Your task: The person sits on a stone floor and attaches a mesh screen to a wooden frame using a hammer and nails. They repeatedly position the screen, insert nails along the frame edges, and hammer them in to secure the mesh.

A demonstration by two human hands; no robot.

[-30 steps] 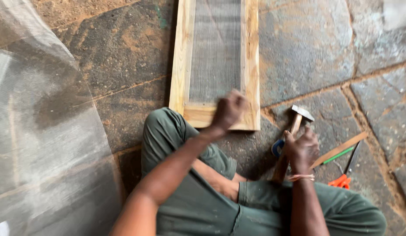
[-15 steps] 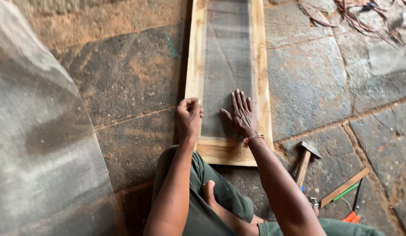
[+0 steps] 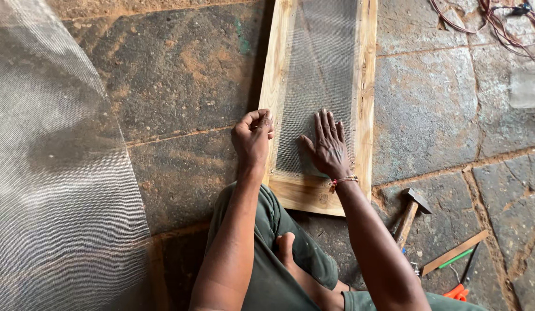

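Your right hand lies flat, fingers spread, palm pressing the grey mesh down inside the wooden frame. Your left hand is curled, fingertips pinched at the frame's left rail where the mesh edge meets the wood; whether it holds a small nail or only the mesh edge, I cannot tell.

The frame lies flat on the stone floor, its near end just in front of your knees.

Progress, as judged: the mesh already covers the frame opening and looks smooth over the part in view. No fasteners can be made out along the rails, so fixing the edges appears largely left to do.

The hammer rests on the floor to your right, untouched, near a wooden strip, a green-handled tool and an orange-handled tool.

A large sheet of spare mesh lies at your left. Tangled cords lie at top right.

Containers: none in view.
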